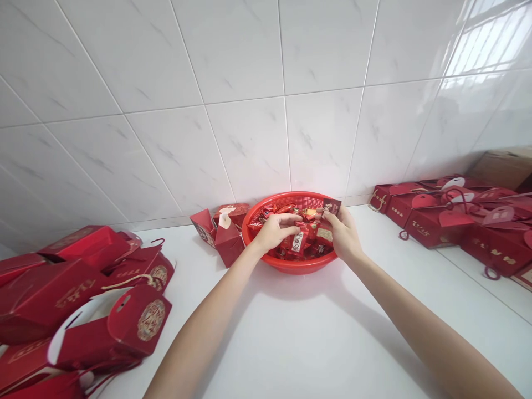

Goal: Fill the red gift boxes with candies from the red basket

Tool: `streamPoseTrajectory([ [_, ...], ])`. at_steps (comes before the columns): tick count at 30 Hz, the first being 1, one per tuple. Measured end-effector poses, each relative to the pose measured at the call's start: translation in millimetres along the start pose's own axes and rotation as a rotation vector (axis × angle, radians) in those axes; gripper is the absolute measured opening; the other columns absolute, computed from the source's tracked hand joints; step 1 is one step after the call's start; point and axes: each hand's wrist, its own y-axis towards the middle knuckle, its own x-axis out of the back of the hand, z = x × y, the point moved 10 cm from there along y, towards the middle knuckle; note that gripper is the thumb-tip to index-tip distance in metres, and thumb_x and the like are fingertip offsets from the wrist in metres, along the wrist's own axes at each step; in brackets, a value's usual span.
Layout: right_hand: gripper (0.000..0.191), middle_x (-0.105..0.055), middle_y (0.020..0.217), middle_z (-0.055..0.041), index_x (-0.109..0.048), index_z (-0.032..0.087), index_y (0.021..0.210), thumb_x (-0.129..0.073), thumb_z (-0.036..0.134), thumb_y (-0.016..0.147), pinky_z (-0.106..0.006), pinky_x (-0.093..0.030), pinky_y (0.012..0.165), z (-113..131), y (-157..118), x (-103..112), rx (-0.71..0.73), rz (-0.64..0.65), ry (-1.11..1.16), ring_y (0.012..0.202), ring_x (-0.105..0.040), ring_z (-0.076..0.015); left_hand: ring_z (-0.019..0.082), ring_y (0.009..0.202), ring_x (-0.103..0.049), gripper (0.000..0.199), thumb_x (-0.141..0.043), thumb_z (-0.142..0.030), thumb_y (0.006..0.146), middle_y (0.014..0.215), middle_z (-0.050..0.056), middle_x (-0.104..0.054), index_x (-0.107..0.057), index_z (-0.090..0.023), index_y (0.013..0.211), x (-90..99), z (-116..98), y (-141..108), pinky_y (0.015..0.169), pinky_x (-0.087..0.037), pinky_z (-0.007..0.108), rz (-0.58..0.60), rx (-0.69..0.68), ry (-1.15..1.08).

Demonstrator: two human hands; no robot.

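Observation:
A red plastic basket (pixel 303 267) with a perforated wall stands against the tiled wall, holding many red wrapped sweets (pixel 298 242). My right hand (pixel 344 233) is at the basket's right rim, thumb and fingers closed on a small dark red packet (pixel 331 206). Over the sweets reaches my left hand (pixel 277 230), its thumb and fingers apart. A red packet with a white label lies just below the left thumb; whether they touch is hard to see.
Left of the basket stands an opened red gift box (pixel 228 241). Several red gift boxes (pixel 137 321) with cords crowd the left side of the white counter (pixel 303 343). More closed red boxes (pixel 436 224) line the right side, near a brown cardboard box (pixel 502 168).

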Motion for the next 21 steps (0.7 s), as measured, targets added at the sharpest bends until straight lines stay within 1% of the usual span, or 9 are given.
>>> streamPoseTrajectory([
  [3,0.019,-0.07,0.102,-0.0027,-0.059,0.028,0.093,-0.068,0.035,0.076,-0.045,-0.059,0.091,-2.3,1.0,1.0,-0.017,-0.004,0.026,0.1,-0.067,-0.0246,0.024,0.098,-0.069,0.031,-0.079,-0.021,0.068,0.105,0.007,-0.076,-0.077,-0.017,0.099,9.9,-4.0,-2.3,0.092,-0.054,0.04,-0.083,-0.025,-0.097],
  [6,0.022,-0.07,0.102,-0.002,-0.06,0.028,0.093,-0.071,0.037,0.076,-0.045,-0.062,0.085,-9.1,0.3,-6.8,-0.109,0.077,0.068,0.102,-0.066,-0.0253,0.024,0.105,-0.067,0.034,-0.08,-0.026,0.068,0.111,0.006,-0.075,-0.076,-0.019,0.101,15.6,-6.4,-4.1,0.097,-0.051,0.041,-0.124,-0.048,-0.153],
  [9,0.024,-0.068,0.1,-0.0021,-0.06,0.027,0.088,-0.073,0.042,0.076,-0.044,-0.065,0.077,-11.8,-2.7,-16.3,-0.19,0.169,0.083,0.099,-0.066,-0.0248,0.024,0.107,-0.066,0.037,-0.082,-0.027,0.067,0.113,0.006,-0.074,-0.075,-0.019,0.103,15.1,-6.0,-3.6,0.1,-0.05,0.043,-0.116,-0.059,-0.162],
  [11,0.026,-0.067,0.098,-0.0028,-0.06,0.025,0.084,-0.075,0.045,0.075,-0.042,-0.066,0.075,-10.3,-4.9,-20.7,-0.212,0.21,0.074,0.098,-0.065,-0.0241,0.025,0.108,-0.066,0.038,-0.082,-0.027,0.067,0.115,0.007,-0.073,-0.074,-0.019,0.104,13.5,-5.2,-3.0,0.099,-0.05,0.043,-0.103,-0.066,-0.16],
  [13,0.03,-0.067,0.101,-0.0029,-0.06,0.024,0.086,-0.078,0.044,0.073,-0.039,-0.065,0.076,-8.0,-7.2,-25.4,-0.215,0.256,0.053,0.1,-0.066,-0.023,0.025,0.108,-0.065,0.039,-0.082,-0.025,0.067,0.117,0.008,-0.073,-0.074,-0.018,0.105,11.8,-5.1,-2.8,0.098,-0.05,0.042,-0.091,-0.07,-0.157],
  [15,0.038,-0.069,0.105,-0.0029,-0.06,0.023,0.093,-0.084,0.039,0.067,-0.037,-0.064,0.078,-6.5,-9.3,-29.0,-0.206,0.294,0.024,0.098,-0.067,-0.022,0.025,0.109,-0.065,0.04,-0.082,-0.023,0.066,0.12,0.008,-0.071,-0.073,-0.018,0.105,10.2,-6.3,-3.2,0.097,-0.051,0.041,-0.08,-0.079,-0.145],
  [18,0.047,-0.071,0.1,-0.0028,-0.059,0.021,0.095,-0.088,0.033,0.061,-0.038,-0.064,0.077,-5.7,-10.2,-29.9,-0.185,0.307,0.001,0.092,-0.07,-0.0215,0.024,0.104,-0.066,0.04,-0.083,-0.022,0.066,0.122,0.009,-0.069,-0.073,-0.017,0.104,8.7,-7.5,-4.3,0.093,-0.054,0.039,-0.073,-0.073,-0.123],
  [21,0.046,-0.072,0.093,-0.0022,-0.058,0.02,0.092,-0.088,0.033,0.06,-0.037,-0.064,0.072,-6.1,-9.9,-29.3,-0.179,0.304,-0.024,0.087,-0.07,-0.0211,0.02,0.093,-0.067,0.041,-0.084,-0.022,0.066,0.125,0.01,-0.067,-0.072,-0.017,0.106,7.7,-7.9,-5.5,0.087,-0.056,0.037,-0.064,-0.058,-0.108],
])
